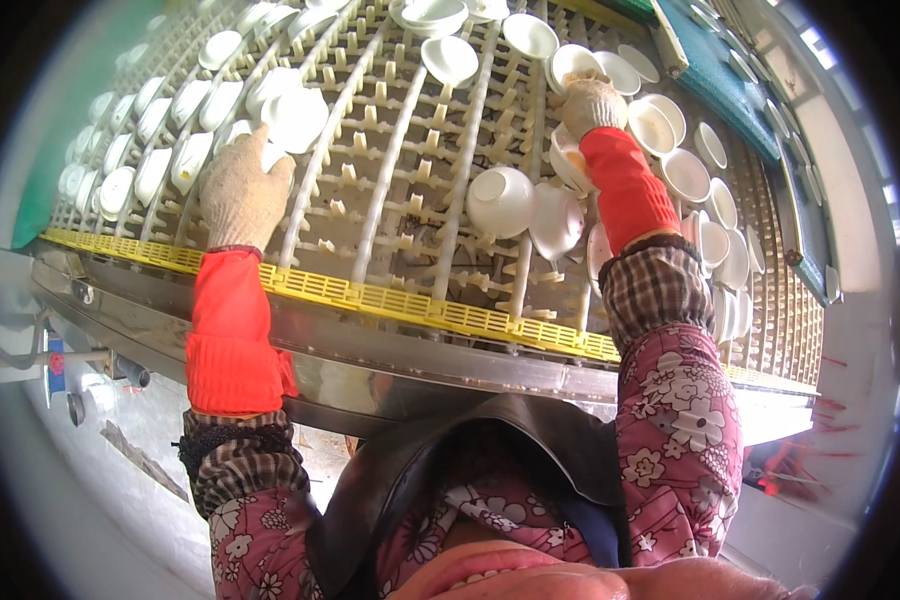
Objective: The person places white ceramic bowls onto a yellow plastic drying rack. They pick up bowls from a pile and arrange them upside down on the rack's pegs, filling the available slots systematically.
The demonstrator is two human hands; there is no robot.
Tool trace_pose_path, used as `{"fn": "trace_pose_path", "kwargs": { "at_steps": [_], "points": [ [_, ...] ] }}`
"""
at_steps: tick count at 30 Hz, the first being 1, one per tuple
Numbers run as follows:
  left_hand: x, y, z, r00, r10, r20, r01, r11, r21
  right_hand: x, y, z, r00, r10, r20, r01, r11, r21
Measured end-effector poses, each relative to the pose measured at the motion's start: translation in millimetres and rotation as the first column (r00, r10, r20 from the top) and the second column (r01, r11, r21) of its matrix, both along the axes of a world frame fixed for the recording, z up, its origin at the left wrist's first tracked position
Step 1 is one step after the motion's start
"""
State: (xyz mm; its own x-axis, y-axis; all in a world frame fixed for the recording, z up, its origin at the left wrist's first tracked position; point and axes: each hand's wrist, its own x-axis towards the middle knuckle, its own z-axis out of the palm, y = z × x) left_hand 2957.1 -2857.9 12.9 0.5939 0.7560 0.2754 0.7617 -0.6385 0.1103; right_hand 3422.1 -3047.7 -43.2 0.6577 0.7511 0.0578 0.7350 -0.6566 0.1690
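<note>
My left hand (244,187), in a beige knit glove, is among white bowls on the left of the pegged conveyor belt (390,180). A white dish (274,157) shows between its thumb and forefinger, just below a brightly lit white bowl (300,118). My right hand (594,105), gloved the same way, has its fingers over the rim of a white bowl (572,63) at the right. Beneath that wrist sits a bowl with an orange-brown stain (568,157). Between my hands lie an upturned white bowl (501,201) and a tilted bowl (555,221).
Rows of tilted white dishes (152,176) stand between pegs at left. Loose bowls (686,175) crowd the right. A yellow slotted strip (420,304) and a steel edge (450,367) border the near side. A blue-green belt (727,82) carrying dishes runs at upper right.
</note>
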Motion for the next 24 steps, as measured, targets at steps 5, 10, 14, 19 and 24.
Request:
{"fn": "trace_pose_path", "kwargs": {
  "at_steps": [5, 10, 14, 19, 24],
  "points": [
    [17, -14, 11, 0.992, 0.014, -0.124, -0.018, 0.999, -0.035, -25, 2, 3, 0.970, 0.099, -0.224, -0.027, 0.952, 0.304],
    [16, -19, 3, 0.994, -0.039, -0.106, 0.041, 0.999, 0.013, -43, 12, 21, 0.999, 0.050, -0.008, -0.042, 0.902, 0.429],
    [22, -32, 12, 0.996, -0.044, -0.077, 0.041, 0.998, -0.048, -25, 11, 28, 0.992, -0.129, 0.005, 0.125, 0.969, 0.214],
    [29, -46, 10, 0.994, -0.095, -0.048, 0.093, 0.995, -0.028, -8, 0, 19, 0.999, 0.027, -0.016, -0.025, 0.994, 0.109],
    [33, -52, -5, 0.982, -0.190, 0.018, 0.191, 0.981, -0.020, -40, -12, 46, 0.887, 0.070, -0.457, 0.094, 0.940, 0.328]
  ]
}}
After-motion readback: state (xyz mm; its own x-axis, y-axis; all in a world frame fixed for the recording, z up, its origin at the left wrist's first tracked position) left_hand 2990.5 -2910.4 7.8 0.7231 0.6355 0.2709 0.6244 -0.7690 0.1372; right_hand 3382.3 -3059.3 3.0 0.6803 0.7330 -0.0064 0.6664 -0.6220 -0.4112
